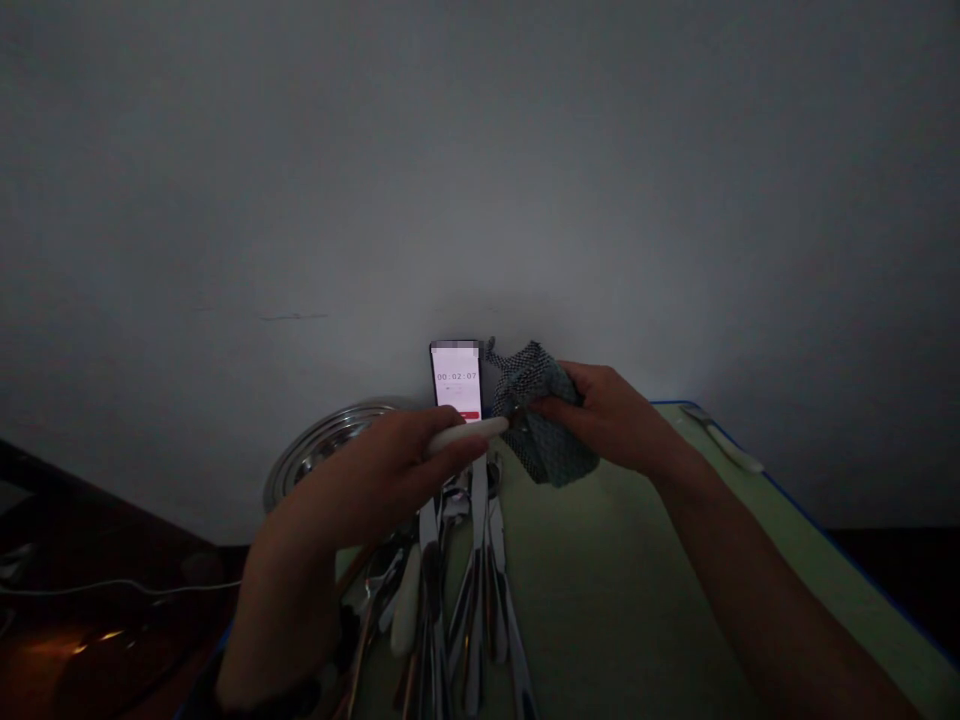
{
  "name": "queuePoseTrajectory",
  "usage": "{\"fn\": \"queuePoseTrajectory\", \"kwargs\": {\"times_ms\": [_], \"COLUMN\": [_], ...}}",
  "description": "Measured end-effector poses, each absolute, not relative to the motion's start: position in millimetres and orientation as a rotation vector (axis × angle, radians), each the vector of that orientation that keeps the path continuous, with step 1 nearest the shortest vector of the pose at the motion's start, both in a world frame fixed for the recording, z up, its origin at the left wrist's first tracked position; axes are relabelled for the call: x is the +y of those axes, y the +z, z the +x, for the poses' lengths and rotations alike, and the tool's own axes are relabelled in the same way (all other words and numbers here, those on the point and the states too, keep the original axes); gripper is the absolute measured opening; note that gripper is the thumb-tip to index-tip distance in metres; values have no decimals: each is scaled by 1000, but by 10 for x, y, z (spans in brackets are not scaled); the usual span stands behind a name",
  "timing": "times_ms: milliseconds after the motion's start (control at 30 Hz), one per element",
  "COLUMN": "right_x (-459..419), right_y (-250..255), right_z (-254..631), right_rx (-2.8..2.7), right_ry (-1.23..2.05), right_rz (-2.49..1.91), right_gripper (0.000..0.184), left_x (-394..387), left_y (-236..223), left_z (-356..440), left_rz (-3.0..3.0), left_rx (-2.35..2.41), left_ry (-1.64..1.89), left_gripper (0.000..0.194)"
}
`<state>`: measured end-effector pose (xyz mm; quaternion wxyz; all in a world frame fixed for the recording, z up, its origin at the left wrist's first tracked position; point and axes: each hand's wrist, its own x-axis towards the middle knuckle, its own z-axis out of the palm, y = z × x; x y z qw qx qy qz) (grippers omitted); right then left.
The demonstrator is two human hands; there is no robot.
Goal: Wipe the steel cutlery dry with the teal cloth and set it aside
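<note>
My left hand (409, 450) is closed around the pale handle of a utensil (469, 433), held level above the table. The utensil's metal end runs into a grey-green patterned cloth (551, 425), which wraps it, so its kind is hidden. My right hand (600, 410) grips that cloth, thumb pressed on it near the neck of the utensil. Below my left hand lies a pile of cutlery (450, 590), with knives, spoons and forks, mostly metal and some pale-handled.
A metal bowl or dish (322, 440) stands behind my left hand. Against the wall leans a phone (456, 375) showing a running timer. One pale-handled utensil (727, 445) lies at the right rear edge of the green table (622, 600). A white cable (127, 587) runs at lower left.
</note>
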<state>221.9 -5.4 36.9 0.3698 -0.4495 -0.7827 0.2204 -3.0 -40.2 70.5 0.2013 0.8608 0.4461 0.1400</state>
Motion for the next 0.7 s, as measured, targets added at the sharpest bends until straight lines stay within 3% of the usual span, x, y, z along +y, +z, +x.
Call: {"fn": "queuePoseTrajectory", "kwargs": {"times_ms": [267,700], "right_x": [-81,-96], "right_y": [356,429], "right_z": [2343,2328], "right_rx": [-2472,-2419], "right_ry": [712,666], "right_rz": [-1238,-1177], "right_gripper": [24,22], "left_x": [-381,-439], "left_y": [655,693], "left_z": [-25,-26], "left_rz": [2455,2418], "left_rx": [1234,1178], "left_ry": [292,321], "left_gripper": [33,29]}}
